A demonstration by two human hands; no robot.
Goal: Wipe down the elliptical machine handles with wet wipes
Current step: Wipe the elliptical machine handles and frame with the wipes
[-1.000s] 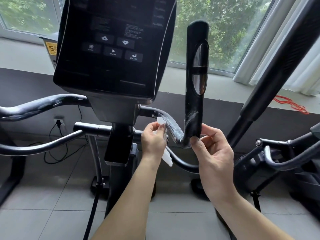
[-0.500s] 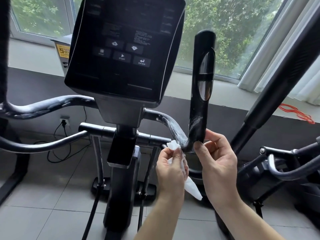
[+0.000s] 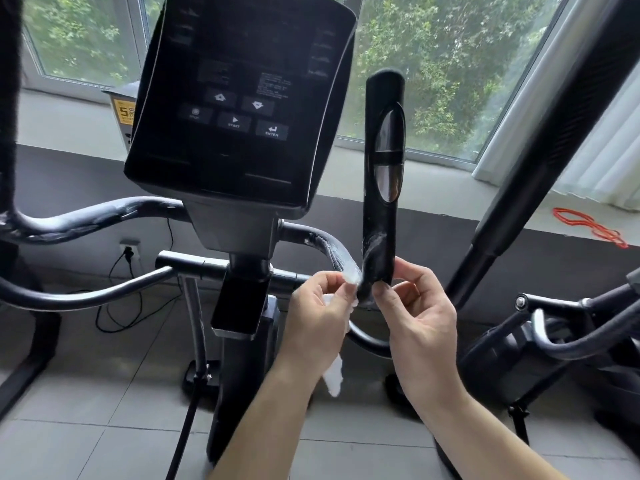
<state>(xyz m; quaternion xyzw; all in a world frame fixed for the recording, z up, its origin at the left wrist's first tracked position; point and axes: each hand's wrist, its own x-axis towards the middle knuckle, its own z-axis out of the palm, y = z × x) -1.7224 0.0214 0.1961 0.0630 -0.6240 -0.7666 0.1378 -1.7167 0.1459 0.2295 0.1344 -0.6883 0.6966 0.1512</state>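
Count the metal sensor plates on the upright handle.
2. Both are on the upright grip right of the console: an upper plate and a lower plate directly below it, separated by a black band. The grip's far side is hidden, so others may exist.

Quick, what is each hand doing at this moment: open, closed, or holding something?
Left hand: closed, pinching the wet wipe.
Right hand: closed, gripping the lower end of the upright handle.
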